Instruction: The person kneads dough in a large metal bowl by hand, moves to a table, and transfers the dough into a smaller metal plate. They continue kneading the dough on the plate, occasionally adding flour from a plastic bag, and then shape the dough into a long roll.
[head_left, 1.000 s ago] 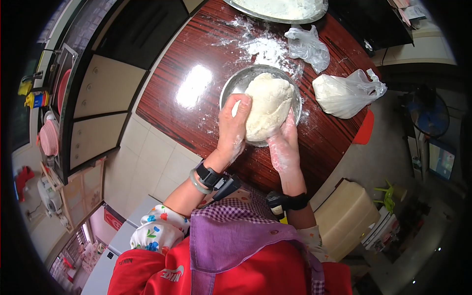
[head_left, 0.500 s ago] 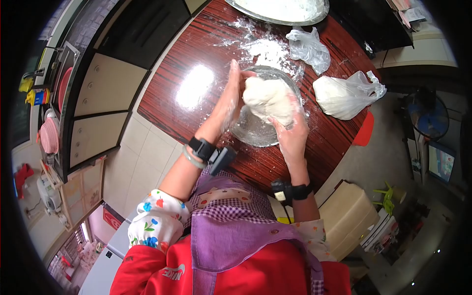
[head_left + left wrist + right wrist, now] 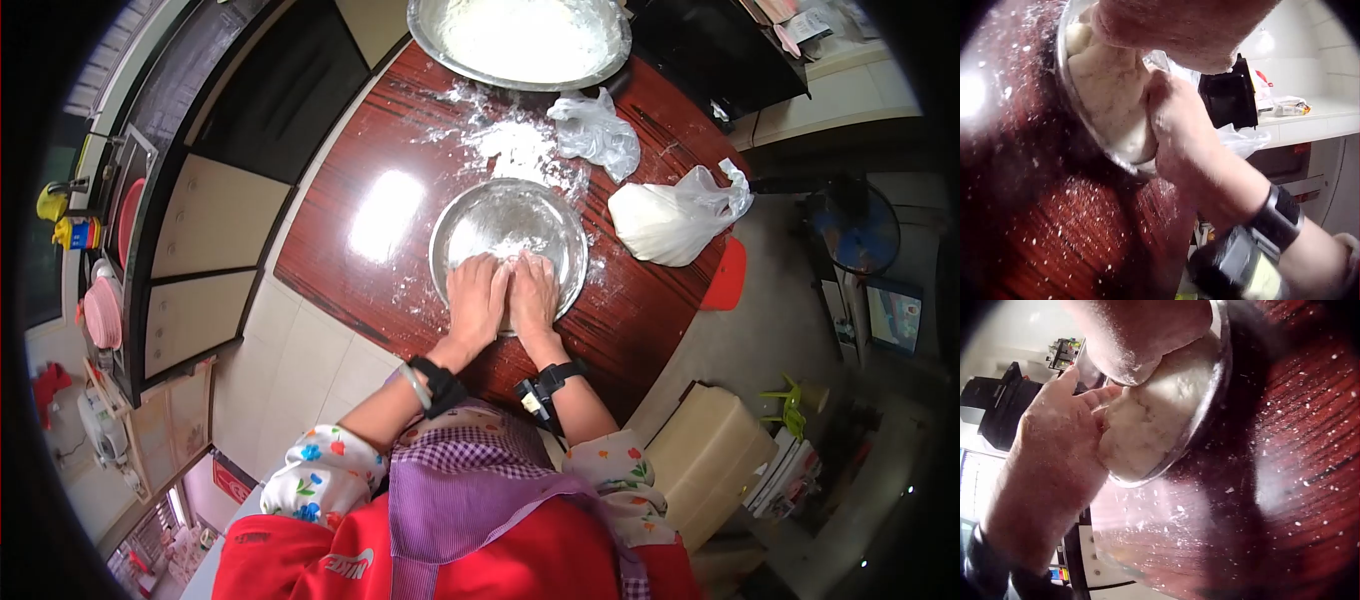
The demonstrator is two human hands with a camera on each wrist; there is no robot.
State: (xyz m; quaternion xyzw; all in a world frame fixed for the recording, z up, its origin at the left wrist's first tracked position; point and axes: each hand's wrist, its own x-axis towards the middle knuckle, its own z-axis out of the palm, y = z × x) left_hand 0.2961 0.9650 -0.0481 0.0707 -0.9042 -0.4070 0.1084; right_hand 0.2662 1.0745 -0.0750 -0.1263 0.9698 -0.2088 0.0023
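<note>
A steel bowl (image 3: 510, 215) stands on the dark red table (image 3: 350, 270) near its front edge. Both hands lie side by side in the bowl's near half and press down on a pale dough, which they cover in the head view. My left hand (image 3: 478, 300) is beside my right hand (image 3: 533, 292), both dusted with flour. The left wrist view shows the dough (image 3: 1110, 94) against the bowl's rim (image 3: 1069, 94) with the right hand (image 3: 1179, 125) pushed into it. In the right wrist view the left hand (image 3: 1054, 456) leans on the dough (image 3: 1154, 419).
A wide metal tray of flour (image 3: 520, 40) sits at the table's far edge, with spilled flour (image 3: 515, 145) in front of it. A crumpled plastic bag (image 3: 600, 135) and a filled white bag (image 3: 665, 220) lie to the right. Cabinets (image 3: 210, 220) stand left; a red stool (image 3: 725, 275) right.
The dough, held up and turned between both hands, has come down into the bowl. Both hands now lie on top of it and press it flat.
</note>
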